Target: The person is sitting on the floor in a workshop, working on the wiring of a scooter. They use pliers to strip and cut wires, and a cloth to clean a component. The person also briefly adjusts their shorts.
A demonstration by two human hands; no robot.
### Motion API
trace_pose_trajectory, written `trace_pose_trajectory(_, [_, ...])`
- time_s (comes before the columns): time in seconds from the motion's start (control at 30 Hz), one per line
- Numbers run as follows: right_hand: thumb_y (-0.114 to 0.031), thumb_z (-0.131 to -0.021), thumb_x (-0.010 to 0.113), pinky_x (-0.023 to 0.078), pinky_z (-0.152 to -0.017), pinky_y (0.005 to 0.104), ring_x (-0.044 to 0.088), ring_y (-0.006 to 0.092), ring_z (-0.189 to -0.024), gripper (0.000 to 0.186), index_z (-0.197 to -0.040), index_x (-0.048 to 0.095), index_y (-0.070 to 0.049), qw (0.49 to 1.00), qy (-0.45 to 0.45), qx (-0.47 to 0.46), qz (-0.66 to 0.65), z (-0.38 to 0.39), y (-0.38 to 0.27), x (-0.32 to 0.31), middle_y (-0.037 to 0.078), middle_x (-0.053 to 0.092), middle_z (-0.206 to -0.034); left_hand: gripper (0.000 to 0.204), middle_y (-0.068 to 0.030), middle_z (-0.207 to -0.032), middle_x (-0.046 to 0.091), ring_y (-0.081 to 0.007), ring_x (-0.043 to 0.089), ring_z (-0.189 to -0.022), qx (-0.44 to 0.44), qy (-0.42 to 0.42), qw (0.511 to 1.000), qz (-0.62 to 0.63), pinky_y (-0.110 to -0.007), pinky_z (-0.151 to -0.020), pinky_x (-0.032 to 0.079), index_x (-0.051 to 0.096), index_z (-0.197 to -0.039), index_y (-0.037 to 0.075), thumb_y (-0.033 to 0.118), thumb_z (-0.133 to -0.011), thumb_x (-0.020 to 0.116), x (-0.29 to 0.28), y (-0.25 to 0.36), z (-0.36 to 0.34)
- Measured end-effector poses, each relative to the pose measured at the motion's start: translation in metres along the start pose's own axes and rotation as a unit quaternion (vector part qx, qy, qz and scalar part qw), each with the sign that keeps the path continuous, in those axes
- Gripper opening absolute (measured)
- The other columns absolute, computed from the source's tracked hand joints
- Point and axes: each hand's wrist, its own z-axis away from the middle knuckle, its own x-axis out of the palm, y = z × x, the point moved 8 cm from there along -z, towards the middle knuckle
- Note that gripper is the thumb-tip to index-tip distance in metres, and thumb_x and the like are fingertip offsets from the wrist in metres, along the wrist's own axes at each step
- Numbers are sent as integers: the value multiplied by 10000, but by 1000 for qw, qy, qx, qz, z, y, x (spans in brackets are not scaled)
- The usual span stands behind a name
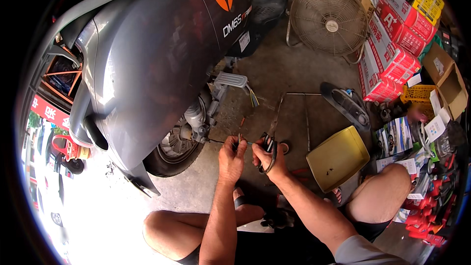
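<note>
Just right of the scooter's wheel (171, 152), my left hand (230, 161) is closed in a pinch on a thin dark cable (213, 141) that runs from the wheel hub. A short piece of the cable spans the small gap between my two hands. My right hand (271, 161) is wrapped round a dark-handled hand tool (268, 142) with looped handles, perhaps scissors; its working end is too small to make out. Above both hands, a bundle of coloured wires (253, 97) hangs beside the silver footrest (231, 79) of the grey scooter (147, 49).
A yellow tray (338, 159) lies right of my hands, with a roll of tape (284, 147) nearer. Beyond are metal rods (307, 122), a long grey plastic part (346, 105) and a floor fan (328, 19). Red boxes (390, 59) and loose parts crowd the right side.
</note>
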Motion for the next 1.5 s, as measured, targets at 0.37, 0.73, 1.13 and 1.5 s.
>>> trace_pose_trajectory(0.37, [-64,-887,597,426,-476,264,490,108,-471,86,-900,524,-20,999,-22,20,-33,-2,6,2,23,530,-612,168,-52,-789,638,-124,559,-730,-2,-18,998,52,-275,-682,460,589,-953,-6,160,-929,586,0,-3,-3])
trace_pose_trajectory(0.73, [-72,-878,594,430,-472,257,503,94,-480,73,-891,549,-16,1000,-18,17,18,-7,3,-1,11,534,-613,93,-10,-780,588,-74,520,-691,30,-10,999,30,-218,-629,431,583,-944,2,88,-918,607,1,-2,-1])
trace_pose_trajectory(1.13, [-127,-818,634,474,-683,457,616,417,-815,316,-1033,434,-11,919,-48,-32,390,28,14,2,204,595,-833,110,-4,-710,531,-76,478,-627,23,104,986,131,-218,-592,395,541,-889,27,114,-949,568,-15,13,-3])
trace_pose_trajectory(1.5, [-155,-846,646,468,-681,471,611,416,-829,314,-1040,452,-2,903,-68,-33,423,37,12,6,218,591,-886,102,-1,-740,557,-68,492,-650,38,86,986,140,-220,-596,414,557,-942,7,107,-943,574,-10,9,-2])
